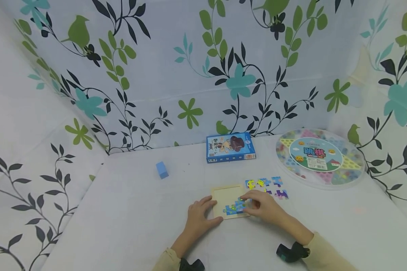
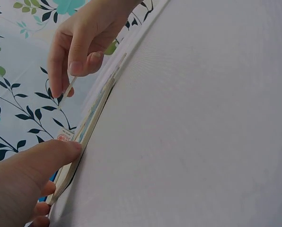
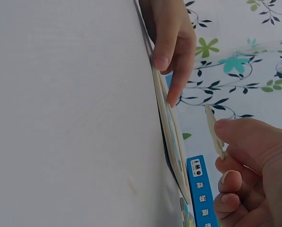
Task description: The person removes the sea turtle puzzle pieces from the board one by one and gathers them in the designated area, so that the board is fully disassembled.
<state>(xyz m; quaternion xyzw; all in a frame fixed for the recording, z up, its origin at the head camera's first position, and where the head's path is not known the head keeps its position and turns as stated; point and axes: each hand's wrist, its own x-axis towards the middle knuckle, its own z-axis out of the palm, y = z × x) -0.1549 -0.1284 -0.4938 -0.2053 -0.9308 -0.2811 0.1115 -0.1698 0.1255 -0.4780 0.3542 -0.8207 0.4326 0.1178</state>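
A shallow wooden puzzle tray (image 1: 225, 194) lies on the white table, with several joined blue jigsaw pieces (image 1: 231, 209) in its lower right part. My left hand (image 1: 198, 218) grips the tray at its left side, the thumb at the near corner and the fingers along the edge. Above the tray's right side, my right hand (image 1: 266, 207) pinches a thin puzzle piece (image 3: 212, 126) between thumb and fingers. In the right wrist view this piece is tilted and apart from the tray; its printed side is mostly hidden. Loose puzzle pieces (image 1: 262, 182) lie just beyond the right hand.
Behind the tray lies a blue game box (image 1: 230, 148). A round, clear-lidded board game (image 1: 320, 158) sits at the back right. The small blue block (image 1: 162, 170) stands at the back left. A leaf-patterned cloth (image 1: 196, 86) hangs behind the table.
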